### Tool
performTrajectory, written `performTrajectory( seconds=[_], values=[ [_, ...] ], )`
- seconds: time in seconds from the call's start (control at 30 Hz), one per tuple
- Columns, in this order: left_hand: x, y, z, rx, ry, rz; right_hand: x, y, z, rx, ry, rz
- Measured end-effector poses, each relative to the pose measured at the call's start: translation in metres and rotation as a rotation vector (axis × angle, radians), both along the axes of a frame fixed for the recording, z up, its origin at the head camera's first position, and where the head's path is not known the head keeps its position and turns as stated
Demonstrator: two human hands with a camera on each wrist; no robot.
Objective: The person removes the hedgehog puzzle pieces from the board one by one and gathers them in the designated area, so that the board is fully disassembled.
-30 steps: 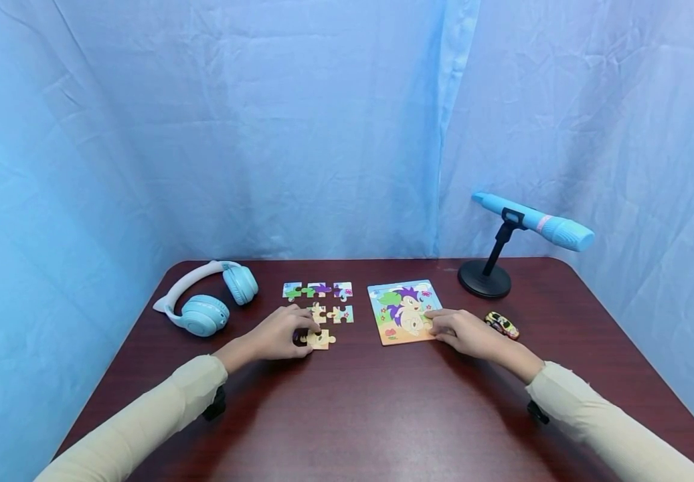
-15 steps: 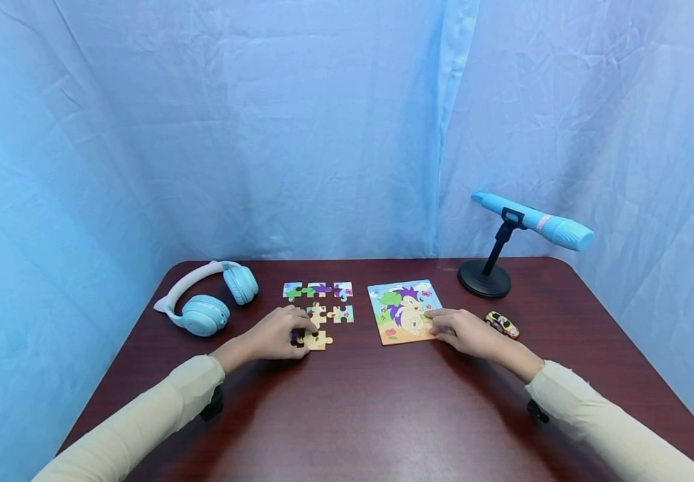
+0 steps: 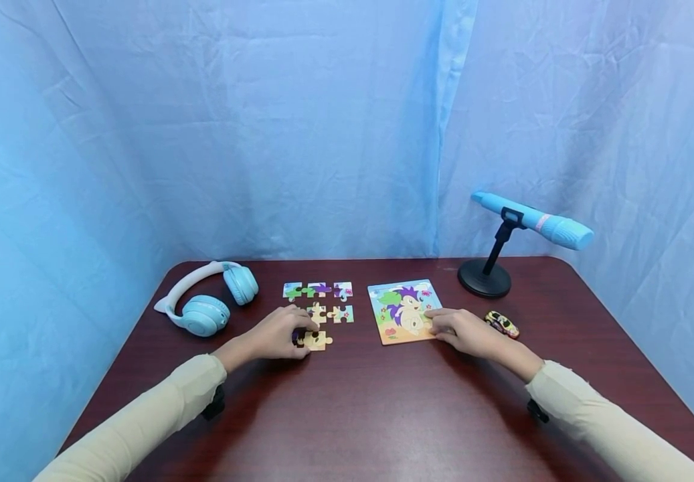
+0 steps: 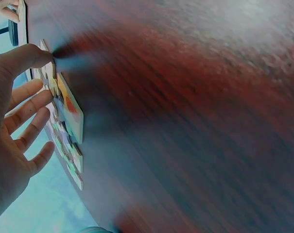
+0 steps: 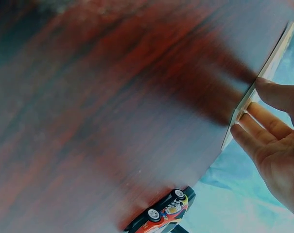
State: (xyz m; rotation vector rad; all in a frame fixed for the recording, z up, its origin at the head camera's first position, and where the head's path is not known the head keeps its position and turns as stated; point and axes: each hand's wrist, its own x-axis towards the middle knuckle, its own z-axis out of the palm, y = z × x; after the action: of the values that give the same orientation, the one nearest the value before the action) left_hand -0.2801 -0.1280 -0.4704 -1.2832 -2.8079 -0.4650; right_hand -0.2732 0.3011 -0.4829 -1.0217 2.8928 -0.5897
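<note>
My left hand is at the near row of loose jigsaw pieces, pinching a cream-coloured jigsaw piece with the thumb on its near edge. Its palm hides part of the row's left end; in the left wrist view a piece with a red mark lies there, beside the held one. More pieces lie in rows behind. To the right is a square puzzle board with a purple-haired cartoon animal. My right hand holds this board by its right side, thumb at the near edge and fingers over the right edge.
Blue headphones with a white band lie at the left. A toy car sits just right of my right hand. Behind it, a blue microphone is on a black stand. Blue cloth hangs behind the brown table.
My left hand has shifted the cream-coloured piece slightly to the left, closer to the row's left end, and then stayed still. My right hand and the board have not moved.
</note>
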Motion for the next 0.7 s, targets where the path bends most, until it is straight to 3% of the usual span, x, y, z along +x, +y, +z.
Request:
performTrajectory(
  seconds=[0.3, 0.7],
  values=[
    [-0.004, 0.028, 0.007, 0.039, 0.018, -0.03, -0.001, 0.001, 0.001, -0.016, -0.001, 0.011],
    [-0.011, 0.092, 0.009, -0.013, -0.042, -0.076, -0.003, 0.002, 0.002, -0.019, -0.019, -0.013]
  ],
)
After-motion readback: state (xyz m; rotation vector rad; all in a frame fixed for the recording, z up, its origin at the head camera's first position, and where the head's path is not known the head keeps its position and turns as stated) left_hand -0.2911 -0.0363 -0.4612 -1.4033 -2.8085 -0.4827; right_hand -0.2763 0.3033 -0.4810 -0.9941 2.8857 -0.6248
